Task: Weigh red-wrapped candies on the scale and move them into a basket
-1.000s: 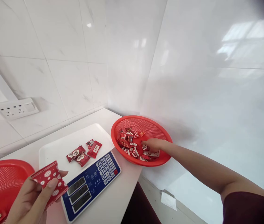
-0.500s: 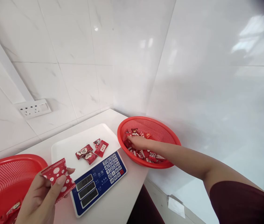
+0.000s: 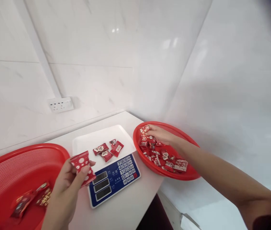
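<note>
My left hand [image 3: 69, 187] pinches a red packet with pale round spots [image 3: 84, 166] between thumb and fingers, just in front of the scale's white pan [image 3: 82, 142]. Inside the right red basket [image 3: 194, 172], my right hand [image 3: 160, 133] is closed on a red candy packet with a pale flower pattern [image 3: 146, 132], near the basket's back left. Many red wrapped candies [image 3: 165, 155] lie below that hand. Several small red packets [image 3: 106, 155] rest on the pan. The scale's blue keypad panel [image 3: 113, 180] faces me, its displays too dim to read.
At the left stands another red basket [image 3: 54, 148] with a few wrapped candies [image 3: 25, 204] in it. The white table [image 3: 147, 191] ends at its right edge, beside a glossy wall. A white power socket [image 3: 61, 104] is fixed on the tiled wall behind.
My view has swung left. My right hand has lifted from among the candies and now shows a flower-patterned packet in its fingers. The left hand still holds its spotted packet.
</note>
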A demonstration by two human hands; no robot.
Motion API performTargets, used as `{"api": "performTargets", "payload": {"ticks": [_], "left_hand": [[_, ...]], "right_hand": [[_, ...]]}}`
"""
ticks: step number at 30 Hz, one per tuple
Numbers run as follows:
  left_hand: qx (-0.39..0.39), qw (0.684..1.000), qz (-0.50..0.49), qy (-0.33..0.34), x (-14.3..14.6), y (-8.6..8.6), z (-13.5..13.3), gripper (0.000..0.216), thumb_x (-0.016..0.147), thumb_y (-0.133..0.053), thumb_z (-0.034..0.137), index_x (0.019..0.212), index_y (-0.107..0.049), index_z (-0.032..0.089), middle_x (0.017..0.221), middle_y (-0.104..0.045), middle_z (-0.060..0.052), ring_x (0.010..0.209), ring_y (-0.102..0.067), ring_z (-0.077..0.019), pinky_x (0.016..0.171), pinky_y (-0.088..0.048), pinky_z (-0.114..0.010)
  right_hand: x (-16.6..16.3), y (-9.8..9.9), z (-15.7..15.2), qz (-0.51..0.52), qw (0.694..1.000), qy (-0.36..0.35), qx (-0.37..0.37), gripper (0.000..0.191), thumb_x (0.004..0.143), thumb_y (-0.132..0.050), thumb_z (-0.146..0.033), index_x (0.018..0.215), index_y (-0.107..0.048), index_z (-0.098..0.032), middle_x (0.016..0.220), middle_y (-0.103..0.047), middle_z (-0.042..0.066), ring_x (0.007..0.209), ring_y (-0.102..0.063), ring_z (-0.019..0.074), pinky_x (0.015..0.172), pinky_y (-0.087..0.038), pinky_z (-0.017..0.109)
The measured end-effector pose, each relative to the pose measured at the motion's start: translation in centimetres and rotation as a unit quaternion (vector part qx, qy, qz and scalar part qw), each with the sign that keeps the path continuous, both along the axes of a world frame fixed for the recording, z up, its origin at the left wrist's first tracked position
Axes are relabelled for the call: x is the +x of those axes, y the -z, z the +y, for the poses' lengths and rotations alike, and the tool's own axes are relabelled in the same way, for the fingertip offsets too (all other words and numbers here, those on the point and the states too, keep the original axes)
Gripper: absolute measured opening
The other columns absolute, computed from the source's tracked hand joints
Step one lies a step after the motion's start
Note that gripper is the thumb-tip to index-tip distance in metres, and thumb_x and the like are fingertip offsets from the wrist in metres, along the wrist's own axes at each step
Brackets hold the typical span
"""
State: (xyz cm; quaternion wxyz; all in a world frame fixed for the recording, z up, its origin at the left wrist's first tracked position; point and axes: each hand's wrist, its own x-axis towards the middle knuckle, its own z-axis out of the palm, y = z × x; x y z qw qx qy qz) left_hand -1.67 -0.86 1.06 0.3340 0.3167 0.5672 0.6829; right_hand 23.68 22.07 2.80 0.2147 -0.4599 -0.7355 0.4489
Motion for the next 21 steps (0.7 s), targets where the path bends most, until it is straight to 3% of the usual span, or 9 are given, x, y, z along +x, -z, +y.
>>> {"api": "performTargets", "payload": {"ticks": [4, 7, 11, 14, 18, 21], "left_hand": [[0.011, 1.0, 0.009, 0.011, 0.6, -0.9, -0.4, 0.036, 0.067, -0.073, 0.042, 0.092, -0.061, 0.019, 0.086, -0.068, -0.003, 0.072, -0.062, -0.0145, 0.062, -0.052, -0.022], [0.012, 1.0, 0.017, 0.004, 0.7, -1.1, -0.7, 0.032, 0.07, -0.07, 0.041, 0.092, -0.061, 0.019, 0.087, -0.068, -0.002, 0.075, -0.062, -0.0143, 0.064, -0.051, -0.022], [0.019, 0.999, 0.034, 0.016, 0.5, -1.1, -1.2, 0.033, 0.072, -0.069, 0.039, 0.096, -0.06, 0.018, 0.09, -0.067, -0.004, 0.078, -0.061, -0.0158, 0.067, -0.052, -0.025], [0.022, 0.999, 0.031, 0.013, 0.3, -1.3, -1.4, 0.034, 0.073, -0.068, 0.041, 0.097, -0.06, 0.018, 0.091, -0.066, -0.005, 0.078, -0.061, -0.0159, 0.068, -0.053, -0.026], [0.018, 0.999, 0.025, 0.021, 0.2, -1.5, -1.5, 0.031, 0.076, -0.066, 0.04, 0.099, -0.058, 0.021, 0.092, -0.066, -0.002, 0.081, -0.059, -0.0132, 0.071, -0.051, -0.023], [0.021, 0.999, 0.021, 0.028, 0.3, -1.3, -1.3, 0.029, 0.075, -0.067, 0.039, 0.097, -0.059, 0.022, 0.092, -0.066, -0.001, 0.082, -0.059, -0.0123, 0.071, -0.05, -0.02]], "right_hand": [[-4.2, -0.4, -1.0, 0.077, 0.992, -0.089, -0.034, 0.017, 0.084, -0.05, -0.017, 0.1, -0.052, -0.02, 0.104, -0.066, 0.006, 0.089, -0.065, 0.0166, 0.075, -0.054, 0.029], [-7.8, 0.2, -1.6, 0.053, 0.986, -0.158, -0.022, 0.023, 0.082, -0.055, -0.018, 0.105, -0.054, -0.018, 0.102, -0.067, 0.007, 0.084, -0.065, 0.0166, 0.073, -0.053, 0.03], [-11.1, 1.0, -2.0, -0.007, 0.986, -0.165, 0.037, 0.054, 0.084, -0.057, -0.027, 0.133, -0.039, -0.017, 0.097, -0.068, 0.008, 0.079, -0.064, 0.0178, 0.07, -0.051, 0.031], [-10.9, 1.0, -2.3, -0.056, 0.982, -0.148, 0.104, 0.061, 0.082, -0.06, -0.025, 0.138, -0.035, -0.021, 0.108, -0.064, 0.01, 0.089, -0.062, 0.0213, 0.082, -0.047, 0.035], [-8.1, 0.6, -3.1, -0.117, 0.969, -0.168, 0.137, 0.041, 0.083, -0.057, -0.027, 0.124, -0.055, -0.023, 0.111, -0.065, 0.01, 0.094, -0.062, 0.0266, 0.085, -0.045, 0.04], [-6.4, 0.4, -4.0, -0.15, 0.95, -0.217, 0.169, 0.037, 0.084, -0.055, -0.025, 0.121, -0.059, -0.025, 0.125, -0.059, 0.009, 0.113, -0.053, 0.0283, 0.097, -0.038, 0.043]]}}
